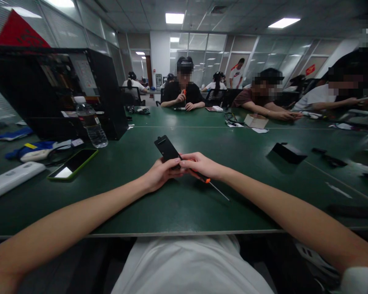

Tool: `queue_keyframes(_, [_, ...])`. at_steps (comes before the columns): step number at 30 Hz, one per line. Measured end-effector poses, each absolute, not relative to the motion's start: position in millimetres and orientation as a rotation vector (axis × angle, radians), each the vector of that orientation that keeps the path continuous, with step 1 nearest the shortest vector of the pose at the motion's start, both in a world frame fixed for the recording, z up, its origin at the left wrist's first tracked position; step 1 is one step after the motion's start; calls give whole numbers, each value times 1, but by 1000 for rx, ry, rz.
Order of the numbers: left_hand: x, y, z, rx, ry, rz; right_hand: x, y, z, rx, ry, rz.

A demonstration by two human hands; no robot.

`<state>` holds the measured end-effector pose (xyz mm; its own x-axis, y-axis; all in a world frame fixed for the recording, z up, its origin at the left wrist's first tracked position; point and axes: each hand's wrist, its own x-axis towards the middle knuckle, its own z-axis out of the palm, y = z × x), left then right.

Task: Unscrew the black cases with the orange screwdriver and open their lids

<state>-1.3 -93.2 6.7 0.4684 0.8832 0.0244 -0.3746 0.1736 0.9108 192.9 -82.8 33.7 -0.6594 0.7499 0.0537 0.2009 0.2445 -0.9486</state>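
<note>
- From my remote seat, I see green tabletop as open room between the phone and the left hand.
- The left hand is closed on a black plate over the tabletop, fingers hiding its lower end; its long axis slants, tabbed end pointing away and left.
- The right hand meets the left, gripping a screwdriver; its handle is mostly covered, so I can't fairly tell how the fingers wrap it.
- The screwdriver's shaft points right, toward the near table edge.
</note>
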Motion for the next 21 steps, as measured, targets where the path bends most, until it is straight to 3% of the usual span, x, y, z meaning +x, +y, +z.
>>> queue_keyframes(12, [-7,-90,12,1007,590,891,185,-87,26,-919,-1906,1316])
queue_keyframes(21, [3,-100,9,1046,691,1051,183,-88,24,-884,-1926,1273])
